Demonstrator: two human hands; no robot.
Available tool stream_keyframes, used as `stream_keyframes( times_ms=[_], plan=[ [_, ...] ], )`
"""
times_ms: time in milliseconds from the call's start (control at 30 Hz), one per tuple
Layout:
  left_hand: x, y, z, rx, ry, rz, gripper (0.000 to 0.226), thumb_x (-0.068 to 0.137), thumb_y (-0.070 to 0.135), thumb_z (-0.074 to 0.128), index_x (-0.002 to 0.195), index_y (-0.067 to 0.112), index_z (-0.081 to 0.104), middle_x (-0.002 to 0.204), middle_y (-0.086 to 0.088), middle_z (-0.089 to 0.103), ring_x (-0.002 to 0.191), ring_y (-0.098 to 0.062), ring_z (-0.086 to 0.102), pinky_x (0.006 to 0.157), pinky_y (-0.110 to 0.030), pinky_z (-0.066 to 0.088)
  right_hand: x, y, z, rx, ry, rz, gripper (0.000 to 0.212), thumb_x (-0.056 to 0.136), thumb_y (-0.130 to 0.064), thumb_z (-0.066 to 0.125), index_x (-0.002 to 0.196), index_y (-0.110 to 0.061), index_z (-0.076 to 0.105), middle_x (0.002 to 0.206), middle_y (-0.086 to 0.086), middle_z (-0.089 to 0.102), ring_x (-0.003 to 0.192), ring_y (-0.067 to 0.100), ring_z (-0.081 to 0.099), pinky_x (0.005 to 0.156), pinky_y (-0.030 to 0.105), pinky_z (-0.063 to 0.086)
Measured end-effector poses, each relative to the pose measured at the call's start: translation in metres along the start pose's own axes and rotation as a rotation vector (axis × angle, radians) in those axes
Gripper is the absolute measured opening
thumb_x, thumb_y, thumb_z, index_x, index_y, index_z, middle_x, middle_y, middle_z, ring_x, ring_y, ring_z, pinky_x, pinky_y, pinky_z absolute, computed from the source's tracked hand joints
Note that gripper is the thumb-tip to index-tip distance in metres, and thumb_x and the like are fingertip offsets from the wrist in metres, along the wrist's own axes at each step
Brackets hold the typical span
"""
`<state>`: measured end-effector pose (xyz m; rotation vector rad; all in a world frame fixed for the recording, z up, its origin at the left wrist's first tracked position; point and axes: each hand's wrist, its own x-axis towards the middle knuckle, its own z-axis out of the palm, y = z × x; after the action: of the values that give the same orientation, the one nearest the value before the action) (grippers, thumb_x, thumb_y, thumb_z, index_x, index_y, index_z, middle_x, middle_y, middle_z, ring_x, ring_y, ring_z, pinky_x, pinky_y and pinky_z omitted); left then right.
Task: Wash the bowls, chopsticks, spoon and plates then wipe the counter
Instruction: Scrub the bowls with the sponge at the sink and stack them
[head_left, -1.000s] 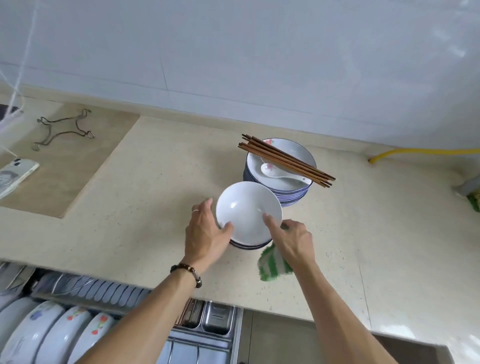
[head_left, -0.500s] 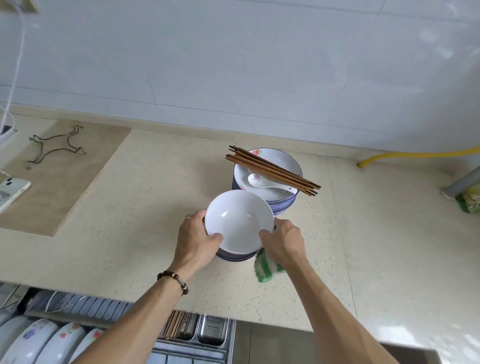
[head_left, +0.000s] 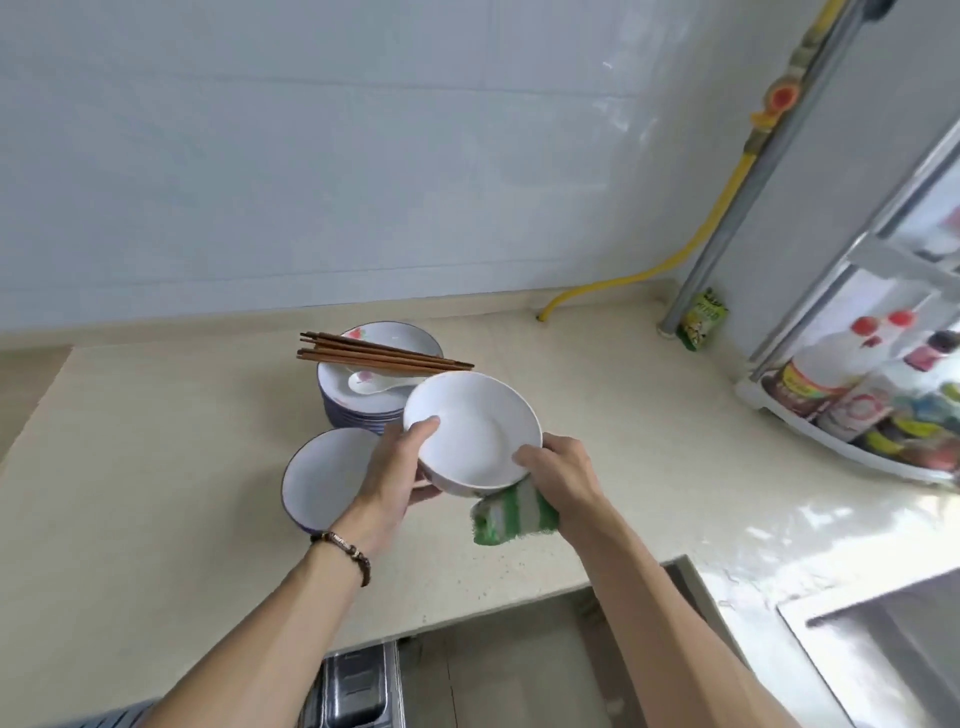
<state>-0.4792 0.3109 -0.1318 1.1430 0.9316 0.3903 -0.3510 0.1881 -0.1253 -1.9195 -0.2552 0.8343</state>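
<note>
— While you are lifting that white bowl (head_left: 475, 434), what are both hands doing?
— Your left hand (head_left: 392, 475) is gripping its rim; your right hand (head_left: 563, 480) is holding bowl and sponge (head_left: 511, 514).
— And beyond?
— Another bowl (head_left: 327, 475) is sitting on the worktop (head_left: 156, 467); plates (head_left: 363, 402), spoon (head_left: 371, 383) and chopsticks (head_left: 382, 354) are waiting behind. Washing looks barely begun.

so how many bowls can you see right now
2 for certain. One white bowl is held up by the left hand and right hand; another bowl sits on the counter, with more perhaps stacked beneath it.
</note>
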Motion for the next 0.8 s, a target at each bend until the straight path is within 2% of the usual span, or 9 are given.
stream_keyframes(
  times_ms=[100, 300, 367, 467, 567, 633, 700, 767, 800],
  plan=[
    [-0.011, -0.011, 0.058, -0.141, -0.136, -0.122, 0.036, 0.095, 0.044, 0.055, 0.124, 0.022, 0.057, 0.124, -0.016, 0.064, 0.111, -0.034, 0.063, 0.096, -0.053, 0.055, -0.009, 0.022, -0.053, 0.030, 0.084, 0.012, 0.017, 0.080, -0.007, 0.059, 0.092, 0.001, 0.069, 0.084, 0.011, 0.062, 0.072, 0.025, 0.058, 0.059, 0.033, 0.046],
    [-0.042, -0.040, 0.179, -0.096, -0.264, -0.150, 0.045, 0.097, 0.048, 0.050, 0.131, 0.020, 0.052, 0.127, -0.019, 0.059, 0.105, -0.035, 0.065, 0.078, -0.048, 0.061, -0.034, 0.077, -0.170, 0.083, 0.235, 0.024, 0.015, 0.083, -0.013, 0.062, 0.090, -0.004, 0.073, 0.087, 0.015, 0.069, 0.076, 0.027, 0.064, 0.064, 0.038, 0.053],
    [-0.059, -0.052, 0.227, -0.071, -0.293, -0.152, 0.044, 0.098, 0.049, 0.049, 0.130, 0.020, 0.053, 0.125, -0.018, 0.059, 0.103, -0.034, 0.065, 0.078, -0.049, 0.061, -0.046, 0.099, -0.218, 0.149, 0.265, 0.022, 0.022, 0.088, -0.021, 0.063, 0.092, -0.003, 0.073, 0.089, 0.018, 0.071, 0.077, 0.029, 0.066, 0.067, 0.039, 0.054],
    [-0.079, -0.064, 0.288, -0.008, -0.308, -0.130, 0.040, 0.097, 0.048, 0.053, 0.128, 0.022, 0.052, 0.122, -0.015, 0.058, 0.102, -0.033, 0.064, 0.083, -0.054, 0.060, -0.068, 0.130, -0.286, 0.207, 0.325, 0.036, 0.032, 0.096, -0.035, 0.061, 0.094, -0.006, 0.074, 0.087, 0.011, 0.072, 0.080, 0.028, 0.068, 0.075, 0.036, 0.056],
    [-0.101, -0.080, 0.347, 0.139, -0.311, -0.052, 0.032, 0.096, 0.045, 0.059, 0.122, 0.027, 0.051, 0.110, -0.011, 0.058, 0.084, -0.029, 0.063, 0.070, -0.043, 0.061, -0.094, 0.176, -0.356, 0.259, 0.403, 0.026, 0.034, 0.089, -0.043, 0.067, 0.108, -0.016, 0.070, 0.112, 0.009, 0.069, 0.097, 0.026, 0.068, 0.085, 0.040, 0.057],
    [-0.115, -0.089, 0.380, 0.214, -0.350, 0.000, 0.039, 0.094, 0.043, 0.063, 0.126, 0.025, 0.050, 0.113, -0.009, 0.058, 0.084, -0.028, 0.063, 0.061, -0.036, 0.060, -0.114, 0.201, -0.392, 0.267, 0.479, 0.056, 0.038, 0.082, -0.033, 0.072, 0.115, -0.014, 0.065, 0.116, 0.010, 0.064, 0.099, 0.027, 0.066, 0.083, 0.041, 0.056],
    [-0.128, -0.097, 0.410, 0.296, -0.412, 0.059, 0.050, 0.092, 0.042, 0.068, 0.134, 0.026, 0.047, 0.122, -0.005, 0.059, 0.094, -0.025, 0.064, 0.062, -0.035, 0.061, -0.130, 0.223, -0.423, 0.319, 0.524, 0.102, 0.049, 0.070, -0.018, 0.071, 0.116, -0.004, 0.064, 0.105, 0.012, 0.068, 0.088, 0.027, 0.068, 0.078, 0.048, 0.058],
    [-0.140, -0.105, 0.439, 0.435, -0.468, 0.165, 0.066, 0.087, 0.045, 0.074, 0.142, 0.029, 0.041, 0.129, 0.000, 0.055, 0.109, -0.025, 0.062, 0.071, -0.042, 0.063, -0.145, 0.239, -0.447, 0.409, 0.552, 0.120, 0.035, 0.073, -0.002, 0.066, 0.106, 0.009, 0.064, 0.084, 0.015, 0.068, 0.073, 0.028, 0.066, 0.075, 0.055, 0.059],
    [-0.144, -0.107, 0.451, 0.521, -0.493, 0.229, 0.078, 0.082, 0.050, 0.078, 0.146, 0.031, 0.038, 0.130, 0.001, 0.054, 0.113, -0.026, 0.061, 0.075, -0.047, 0.063, -0.148, 0.247, -0.455, 0.448, 0.570, 0.130, 0.027, 0.076, 0.006, 0.063, 0.103, 0.012, 0.064, 0.080, 0.017, 0.067, 0.069, 0.029, 0.065, 0.074, 0.054, 0.059]
  ],
)
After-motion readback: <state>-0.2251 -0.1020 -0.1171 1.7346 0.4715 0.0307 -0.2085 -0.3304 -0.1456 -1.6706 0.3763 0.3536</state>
